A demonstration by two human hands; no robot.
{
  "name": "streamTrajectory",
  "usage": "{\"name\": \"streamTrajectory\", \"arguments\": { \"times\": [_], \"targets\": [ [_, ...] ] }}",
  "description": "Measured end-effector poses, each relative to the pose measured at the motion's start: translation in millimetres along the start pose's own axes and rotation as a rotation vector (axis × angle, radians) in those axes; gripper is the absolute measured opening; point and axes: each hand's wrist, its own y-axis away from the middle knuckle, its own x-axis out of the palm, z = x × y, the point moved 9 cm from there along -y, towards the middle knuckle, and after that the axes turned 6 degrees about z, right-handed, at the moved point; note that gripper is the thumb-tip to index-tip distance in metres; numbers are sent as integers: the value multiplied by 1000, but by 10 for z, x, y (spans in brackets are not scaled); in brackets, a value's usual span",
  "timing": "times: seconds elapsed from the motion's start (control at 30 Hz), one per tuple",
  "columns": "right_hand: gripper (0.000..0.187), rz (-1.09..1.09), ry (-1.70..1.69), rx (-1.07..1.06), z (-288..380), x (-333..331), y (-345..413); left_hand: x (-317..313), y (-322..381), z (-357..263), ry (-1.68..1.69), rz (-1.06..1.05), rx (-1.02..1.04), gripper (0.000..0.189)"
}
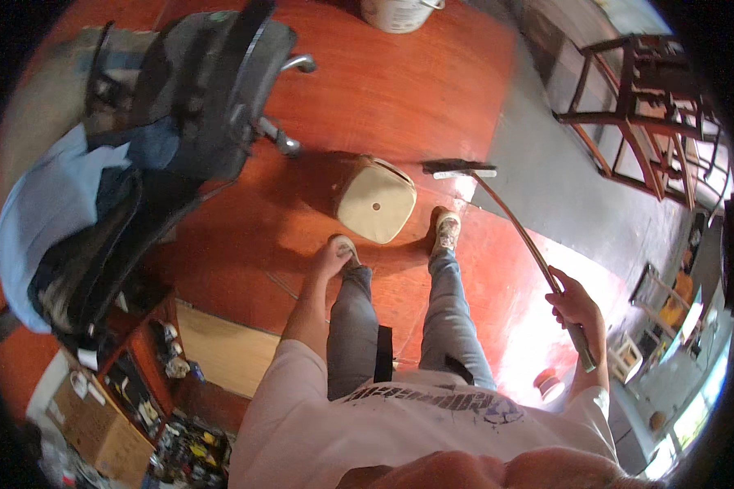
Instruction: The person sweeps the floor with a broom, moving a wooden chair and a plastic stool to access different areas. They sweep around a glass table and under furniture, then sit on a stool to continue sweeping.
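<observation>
My right hand [576, 301] is closed around the long handle of a floor broom or squeegee [517, 223], near the handle's green lower end. Its wide head [462, 169], dark with a white strip, rests on the floor up ahead. My left hand [335, 257] hangs low over my left shoe, its fingers loosely bent; nothing clear shows in it. Just beyond my feet stands a cream plastic stool [377, 205] with a small hole in its seat. The floor [397, 91] is red, with a grey part [526, 165] to the right.
A black office chair [220, 91] with light blue cloth [55, 226] over it stands at the left. A white bucket [397, 15] is at the top. Stacked wooden chairs [630, 122] fill the upper right. Shelves with clutter [140, 379] are at the lower left.
</observation>
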Motion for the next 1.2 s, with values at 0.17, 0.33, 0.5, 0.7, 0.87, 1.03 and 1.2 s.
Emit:
{"name": "streamTrajectory", "arguments": {
  "times": [0.17, 0.33, 0.5, 0.7, 0.87, 1.03, 1.2],
  "targets": [
    [61, -20, -2, 83, -37, 215, 24, -174, -830, -136, -99, -62, 155, 67],
    [62, -8, -13, 48, -247, 411, -21, -134, -1475, 33, 12, -119, -26, 83],
    [65, -2, 15, 37, -502, 524, -79, 30, -1790, 86, 241, -80, -170, 84],
    [65, 62, -117, -25, -767, 710, -183, 944, -1155, -434, 417, 195, -45, 64],
    [70, 105, -258, -157, -1135, 1113, -422, 1487, -346, -1023, 213, 123, 15, 54],
    [47, 257, -654, -180, -1709, 1780, -1118, 1248, 123, -1404, -8, 198, 119, 46],
    [22, -2, -534, -116, -2167, 1777, -1786, 860, 583, -1931, -273, 155, 294, 43]
  ]
}}
